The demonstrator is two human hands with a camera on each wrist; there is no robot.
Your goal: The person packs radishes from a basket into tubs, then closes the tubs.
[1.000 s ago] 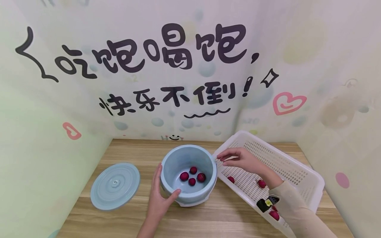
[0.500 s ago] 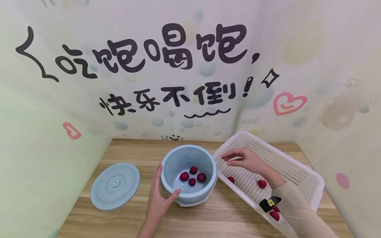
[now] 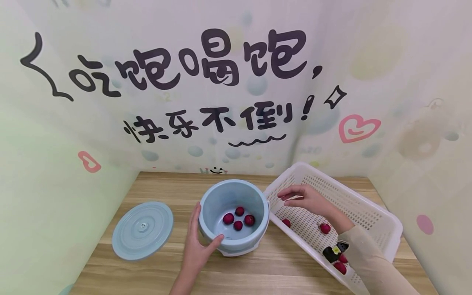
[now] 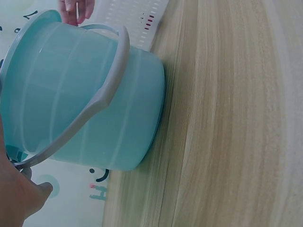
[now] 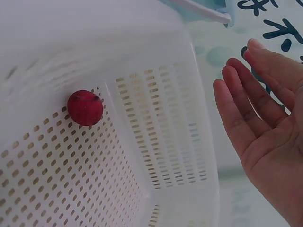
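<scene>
In the head view, my left hand [image 3: 197, 246] grips the left side of a light blue bucket [image 3: 234, 243], thumb at the front rim. Several small, round, dark red fruits [image 3: 228, 218] lie on the bucket's bottom. My right hand [image 3: 309, 200] hovers over the far left end of a white perforated basket [image 3: 372, 207]. The right wrist view shows this hand [image 5: 270, 109] with fingers extended and nothing in the palm. A red fruit [image 5: 85, 108] lies in the basket near its end wall. The bucket's grey handle [image 4: 106, 92] hangs down its side in the left wrist view.
A blue round lid [image 3: 143, 230] lies on the wooden table [image 3: 273, 272], left of the bucket. Other red fruits [image 3: 325, 228] are spread in the basket, some partly hidden by the right sleeve. A printed backdrop [image 3: 221, 155] stands behind the table.
My right hand has drifted slightly right, away from the bucket's rim and farther over the basket. The left hand, bucket and fruits in the bucket stay in place.
</scene>
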